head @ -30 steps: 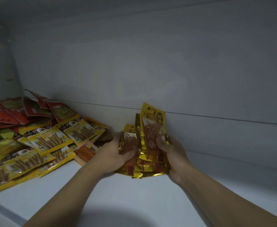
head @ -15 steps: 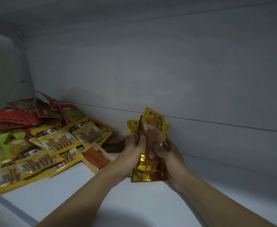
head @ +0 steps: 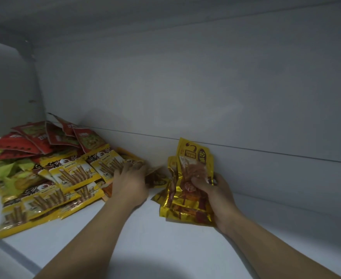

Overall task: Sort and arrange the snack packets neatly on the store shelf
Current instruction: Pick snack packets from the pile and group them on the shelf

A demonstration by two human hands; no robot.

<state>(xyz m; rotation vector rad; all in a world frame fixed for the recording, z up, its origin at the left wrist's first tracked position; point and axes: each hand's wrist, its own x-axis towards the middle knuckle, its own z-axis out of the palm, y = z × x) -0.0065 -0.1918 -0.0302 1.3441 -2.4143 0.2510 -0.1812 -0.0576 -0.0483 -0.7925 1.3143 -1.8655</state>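
My right hand (head: pixel 216 195) grips a bunch of gold foil snack packets (head: pixel 189 174), held upright with their lower ends on the white shelf (head: pixel 145 238) near the back wall. My left hand (head: pixel 130 182) lies palm down on the right edge of the loose pile, its fingers over a yellow wafer-stick packet (head: pixel 105 164) and a dark packet (head: pixel 158 181) lying flat. Whether those fingers grasp anything is hidden. The pile holds several yellow wafer-stick packets (head: pixel 71 174), red packets (head: pixel 50 137) and green packets (head: pixel 6 170).
The shelf's back wall (head: pixel 205 97) stands just behind the gold packets. A side panel (head: pixel 10 83) closes the shelf at the left. The shelf's front edge (head: pixel 8 252) runs across the lower left. An orange packet (head: pixel 107 190) peeks out by my left wrist.
My left hand has let go of the gold bunch and moved left onto the pile. My right hand alone now holds the gold packets, a little further right.
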